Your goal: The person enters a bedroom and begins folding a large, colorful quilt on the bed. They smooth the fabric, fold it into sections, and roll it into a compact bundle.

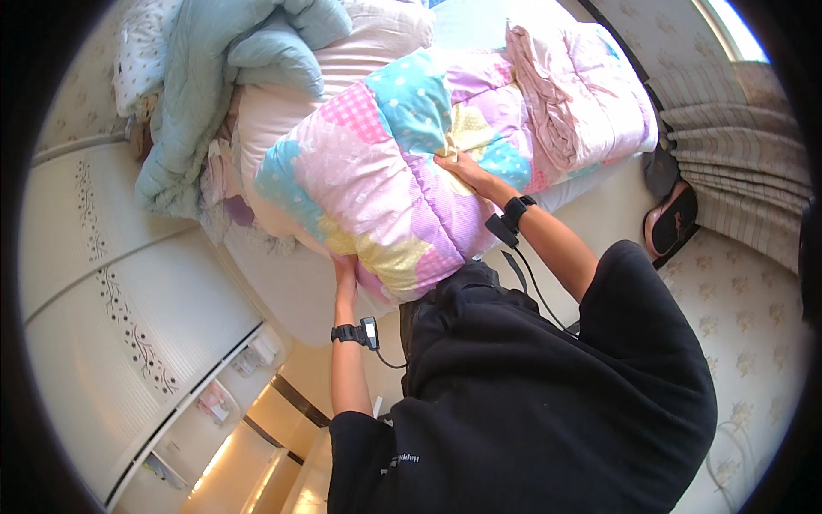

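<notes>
A thick patchwork quilt point(359, 186) in pink, lilac, yellow and blue lies folded in front of me near the bed's edge. My right hand point(463, 171) grips it at a yellow patch, thumb and fingers pressed into the cloth. At the quilt's near left corner, my left hand point(347, 265) reaches beneath it. The left fingers are hidden under the fabric, but the corner rests in that hand. On the right, a crumpled pale pink cloth point(546, 103) lies over another folded part of the patchwork bedding.
A grey-green comforter point(192, 96) is bunched at the bed's left side, beside a white bag with dots point(138, 61). White sliding wardrobe doors point(128, 257) stand at left. Striped curtains point(738, 154) hang at right, above a black and pink item point(671, 215). Cables run from both wrist devices.
</notes>
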Demonstrator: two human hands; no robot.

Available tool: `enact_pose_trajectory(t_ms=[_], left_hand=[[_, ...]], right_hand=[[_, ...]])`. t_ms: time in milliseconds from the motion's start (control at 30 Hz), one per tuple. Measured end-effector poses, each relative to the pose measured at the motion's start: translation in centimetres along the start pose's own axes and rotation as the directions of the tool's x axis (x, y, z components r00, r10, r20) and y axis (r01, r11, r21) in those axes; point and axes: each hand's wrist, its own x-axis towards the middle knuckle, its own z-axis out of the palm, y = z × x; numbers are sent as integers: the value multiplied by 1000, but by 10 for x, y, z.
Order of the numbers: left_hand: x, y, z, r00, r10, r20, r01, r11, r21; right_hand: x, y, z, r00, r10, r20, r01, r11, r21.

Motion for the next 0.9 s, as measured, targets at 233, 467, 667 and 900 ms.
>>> enact_pose_trajectory(t_ms=[233, 467, 667, 900], left_hand=[[6, 0, -2, 998, 62, -15, -60, 990, 127], [8, -38, -54, 982, -86, 168, 139, 934, -329], [-7, -70, -57, 949, -106, 296, 222, 893, -392], [-27, -46, -10, 990, -94, 103, 126, 918, -376]], right_hand=[[-2, 15, 6, 930, -310, -196, 245, 924, -295], [-47, 19, 22, 860, -307, -408, 51, 846, -530], [-91, 51, -1, 909, -334, -249, 66, 705, -706], [-139, 38, -62, 885, -441, -151, 70, 446, -892]])
